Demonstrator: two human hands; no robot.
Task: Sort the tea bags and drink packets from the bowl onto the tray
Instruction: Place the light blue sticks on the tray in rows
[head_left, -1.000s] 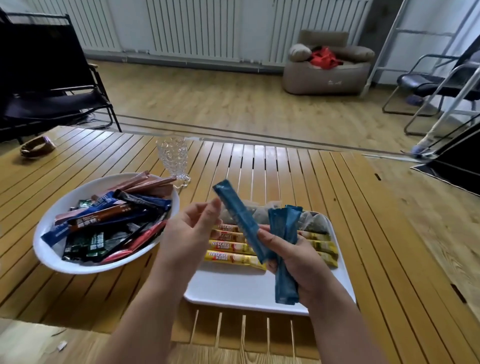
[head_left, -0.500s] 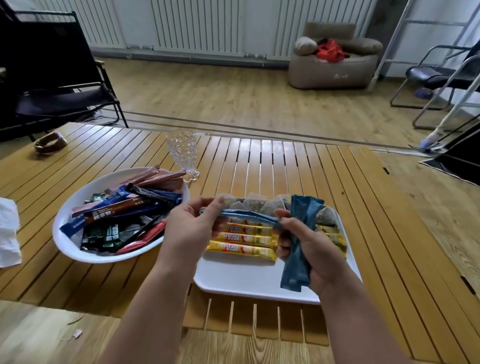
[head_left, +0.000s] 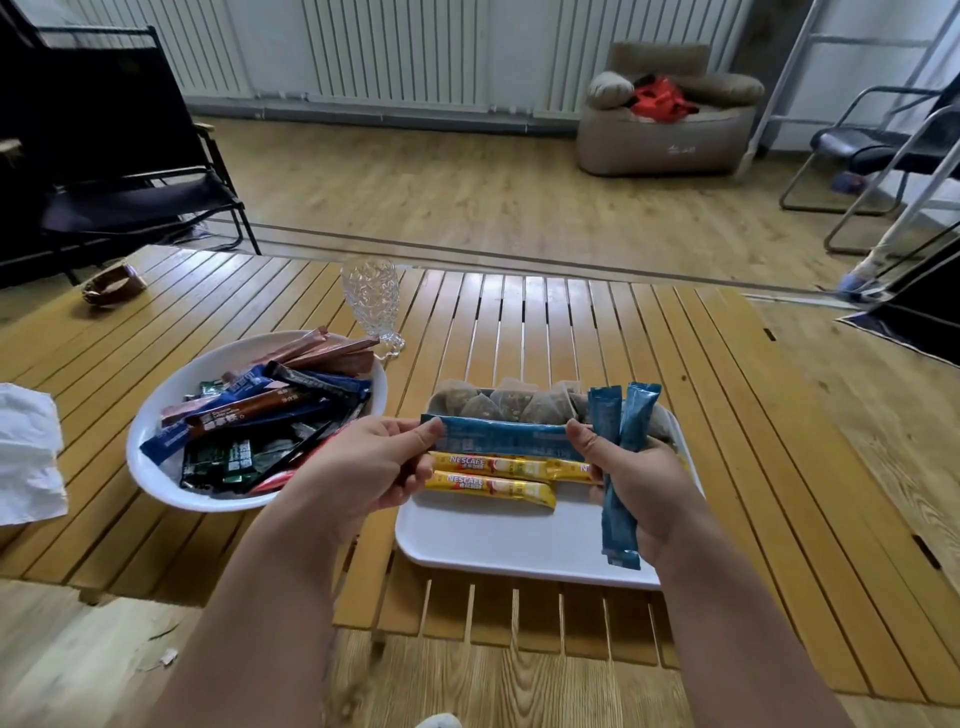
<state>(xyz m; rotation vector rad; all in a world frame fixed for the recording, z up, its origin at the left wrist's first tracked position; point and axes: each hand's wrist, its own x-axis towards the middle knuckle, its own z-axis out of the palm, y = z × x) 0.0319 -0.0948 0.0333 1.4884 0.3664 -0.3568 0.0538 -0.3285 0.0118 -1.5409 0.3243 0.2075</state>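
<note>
A light-blue stick packet (head_left: 501, 437) is stretched level over the white tray (head_left: 498, 540). My left hand (head_left: 363, 467) pinches its left end and my right hand (head_left: 639, 488) pinches its right end. The right hand also grips two more light-blue packets (head_left: 621, 467) that stand upright in its fist. On the tray lie yellow Nescafe sticks (head_left: 493, 486) below the held packet and a row of tea bags (head_left: 511, 402) along the far edge. The white bowl (head_left: 156, 473) on the left holds several mixed packets (head_left: 265, 415).
A cut-glass goblet (head_left: 373, 304) stands behind the bowl. White paper (head_left: 28, 452) lies at the table's left edge, and a small brown object (head_left: 111, 283) sits at the far left corner. Chairs and a beige seat stand on the floor beyond the slatted table (head_left: 727, 415).
The blue packet went from tilted upright in my right hand to level between both hands, over the tray. The camera view tipped slightly lower and nearer.
</note>
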